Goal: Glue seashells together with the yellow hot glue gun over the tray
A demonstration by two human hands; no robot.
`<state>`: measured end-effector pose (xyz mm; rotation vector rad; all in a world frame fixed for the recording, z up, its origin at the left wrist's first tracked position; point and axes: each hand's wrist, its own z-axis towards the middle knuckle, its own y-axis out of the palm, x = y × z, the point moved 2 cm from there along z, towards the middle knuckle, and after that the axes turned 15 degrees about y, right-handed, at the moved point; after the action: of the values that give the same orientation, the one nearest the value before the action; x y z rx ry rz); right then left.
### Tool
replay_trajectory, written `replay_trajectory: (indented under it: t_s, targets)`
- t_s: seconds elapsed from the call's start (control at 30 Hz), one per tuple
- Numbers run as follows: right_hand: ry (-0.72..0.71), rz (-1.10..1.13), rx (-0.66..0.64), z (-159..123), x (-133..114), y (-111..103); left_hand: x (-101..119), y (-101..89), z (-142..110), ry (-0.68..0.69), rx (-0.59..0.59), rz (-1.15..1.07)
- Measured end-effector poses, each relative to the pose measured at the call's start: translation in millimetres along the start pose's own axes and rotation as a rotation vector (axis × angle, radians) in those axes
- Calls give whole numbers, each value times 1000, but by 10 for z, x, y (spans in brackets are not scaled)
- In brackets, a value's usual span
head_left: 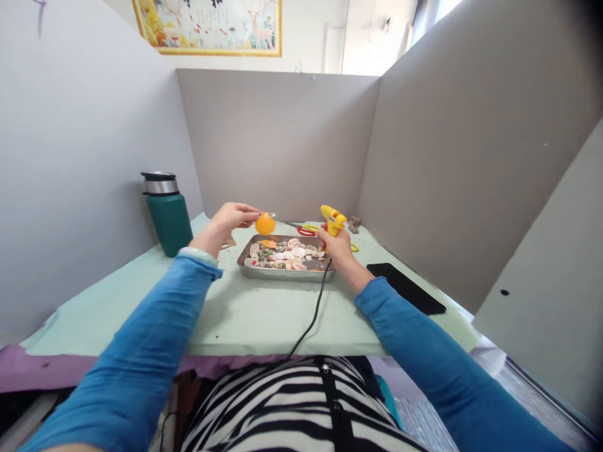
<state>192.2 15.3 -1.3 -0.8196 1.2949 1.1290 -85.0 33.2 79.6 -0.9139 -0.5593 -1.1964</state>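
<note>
My left hand pinches a round orange shell above the left back edge of a metal tray. A thin pale strip shows along the top of the shell, too small to make out. In my right hand is a yellow hot glue gun, its nozzle turned away from the orange shell and its black cord hanging down toward my lap. Between and below my hands, the shallow metal tray holds many mixed seashells, white, pinkish, greenish and orange.
A green bottle stands at the left. Behind the tray lie scissors with red handles and something yellow-handled. A black flat pad lies at the right. Grey panels enclose the table on three sides.
</note>
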Motion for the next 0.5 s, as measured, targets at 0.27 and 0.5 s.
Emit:
replay_trajectory:
  t_s: [0.27, 0.5]
  targets:
    - [-2, 17, -9, -2, -4, -4, -276, -972, -337, -310, -28, 351]
    - [4, 7, -21, -15, -10, -6, -585, -987, -533, -457, -77, 312]
